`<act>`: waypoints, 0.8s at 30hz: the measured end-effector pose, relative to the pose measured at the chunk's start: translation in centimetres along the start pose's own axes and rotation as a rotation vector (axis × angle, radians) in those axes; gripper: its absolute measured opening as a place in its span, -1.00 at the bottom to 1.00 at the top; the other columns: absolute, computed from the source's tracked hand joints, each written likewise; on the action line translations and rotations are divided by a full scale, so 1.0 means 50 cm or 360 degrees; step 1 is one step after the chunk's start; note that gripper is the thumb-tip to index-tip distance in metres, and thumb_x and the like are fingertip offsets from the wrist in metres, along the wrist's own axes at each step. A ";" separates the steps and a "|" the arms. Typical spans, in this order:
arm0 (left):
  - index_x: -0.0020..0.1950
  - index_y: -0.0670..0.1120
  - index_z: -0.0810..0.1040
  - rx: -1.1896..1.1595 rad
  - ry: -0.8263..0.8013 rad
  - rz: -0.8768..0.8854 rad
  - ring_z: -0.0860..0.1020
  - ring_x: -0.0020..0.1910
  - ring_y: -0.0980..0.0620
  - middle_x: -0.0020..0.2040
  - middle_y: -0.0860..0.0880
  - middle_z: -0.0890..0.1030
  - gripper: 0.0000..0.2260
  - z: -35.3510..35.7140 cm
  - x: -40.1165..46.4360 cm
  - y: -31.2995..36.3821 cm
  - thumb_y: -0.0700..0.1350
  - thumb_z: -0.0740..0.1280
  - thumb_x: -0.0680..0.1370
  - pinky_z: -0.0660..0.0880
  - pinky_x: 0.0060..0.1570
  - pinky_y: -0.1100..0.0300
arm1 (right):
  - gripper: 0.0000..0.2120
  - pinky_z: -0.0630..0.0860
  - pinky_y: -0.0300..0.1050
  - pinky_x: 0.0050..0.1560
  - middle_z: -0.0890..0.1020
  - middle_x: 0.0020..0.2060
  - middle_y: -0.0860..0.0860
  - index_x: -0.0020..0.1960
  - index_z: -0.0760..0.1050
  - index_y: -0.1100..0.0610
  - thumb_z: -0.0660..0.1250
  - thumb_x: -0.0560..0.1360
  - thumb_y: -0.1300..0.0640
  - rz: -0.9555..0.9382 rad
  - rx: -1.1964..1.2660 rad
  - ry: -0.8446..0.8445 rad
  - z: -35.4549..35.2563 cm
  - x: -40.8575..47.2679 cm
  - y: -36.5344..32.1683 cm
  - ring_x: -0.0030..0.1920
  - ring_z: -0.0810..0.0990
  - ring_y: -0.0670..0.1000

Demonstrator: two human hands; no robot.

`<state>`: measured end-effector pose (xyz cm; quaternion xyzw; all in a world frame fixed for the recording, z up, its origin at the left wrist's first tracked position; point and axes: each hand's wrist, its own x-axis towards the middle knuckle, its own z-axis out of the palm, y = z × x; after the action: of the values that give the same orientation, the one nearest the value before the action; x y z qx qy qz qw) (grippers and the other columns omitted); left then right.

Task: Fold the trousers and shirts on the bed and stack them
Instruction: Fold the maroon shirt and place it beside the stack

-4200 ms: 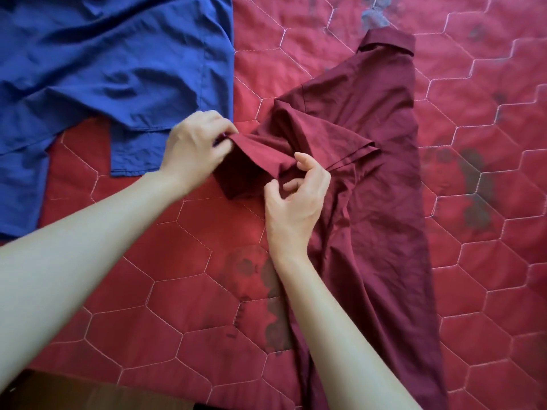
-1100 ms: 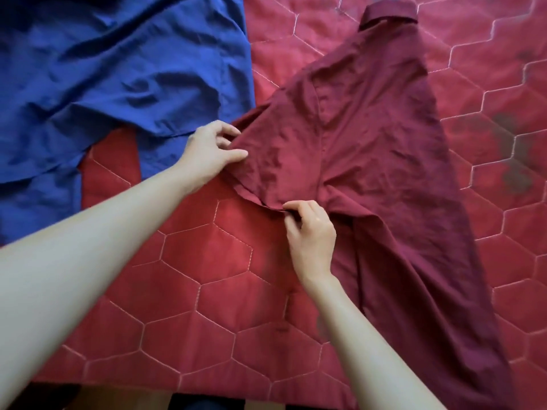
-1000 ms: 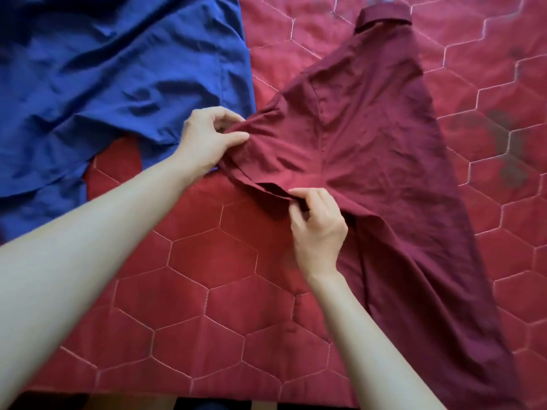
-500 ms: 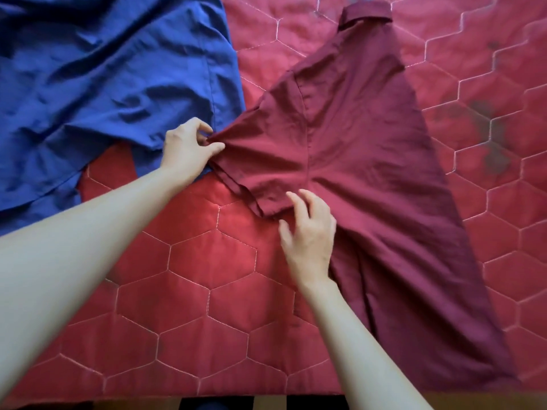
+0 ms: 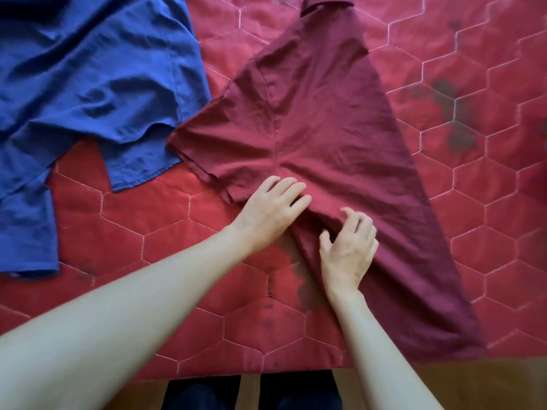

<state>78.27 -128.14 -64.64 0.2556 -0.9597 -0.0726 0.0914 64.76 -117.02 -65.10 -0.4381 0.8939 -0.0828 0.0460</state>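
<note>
Now the maroon shirt lies spread on the bed, its sleeve laid out flat. The left hand presses flat, fingers straight, near the sleeve hem; the right hand hovers loosely curled, holding nothing. Next, I judge, comes folding the sleeve inward. One maroon shirt, one blue garment beside it.

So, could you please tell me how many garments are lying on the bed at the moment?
2. A maroon shirt lies spread in the middle, under both hands. A blue garment lies rumpled at the left, running out of view, so more could lie beyond the picture.
</note>
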 end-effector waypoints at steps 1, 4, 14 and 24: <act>0.00 -0.12 0.65 0.0026 0.0009 0.0030 0.62 -0.03 -0.11 0.03 -0.10 0.65 -0.80 0.009 0.009 0.014 -0.30 0.33 0.45 0.53 -0.01 0.06 | -0.50 0.44 0.06 -0.07 0.52 -0.01 0.10 0.12 0.47 0.14 0.54 0.24 0.15 0.0052 -0.0024 0.0032 0.000 -0.011 0.022 -0.01 0.51 0.17; -0.13 -0.11 0.62 0.0156 0.0022 0.0118 0.58 -0.19 -0.08 -0.10 -0.08 0.63 -0.83 0.026 0.030 0.032 -0.34 0.28 0.48 0.51 -0.18 0.08 | -0.63 0.43 0.05 -0.16 0.51 -0.14 0.06 -0.02 0.47 0.11 0.55 0.29 0.04 0.0037 -0.0056 0.0029 0.002 -0.046 0.087 -0.13 0.51 0.15; -0.33 -0.10 0.54 0.0298 -0.0006 0.0060 0.51 -0.34 -0.08 -0.36 -0.05 0.53 -0.82 -0.002 0.062 0.015 -0.34 0.43 0.38 0.42 -0.38 0.11 | -0.85 0.48 -0.02 -0.31 0.58 -0.31 0.04 -0.21 0.55 0.13 0.53 0.36 0.19 -0.0136 0.0098 -0.0097 -0.013 -0.063 0.149 -0.31 0.57 0.12; -0.21 -0.16 0.64 -0.0080 0.0028 -0.0082 0.56 -0.26 -0.15 -0.28 -0.11 0.61 -0.88 -0.031 -0.005 -0.031 -0.18 0.39 0.52 0.47 -0.27 0.01 | -0.88 0.45 -0.09 -0.21 0.58 -0.27 -0.02 -0.15 0.55 0.15 0.32 0.53 0.14 -0.0310 0.0440 0.0020 -0.061 -0.143 0.152 -0.29 0.50 0.04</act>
<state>79.54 -129.48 -63.47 0.2785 -0.9498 -0.0968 0.1043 62.77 -106.46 -63.49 -0.5117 0.8276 -0.2116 0.0921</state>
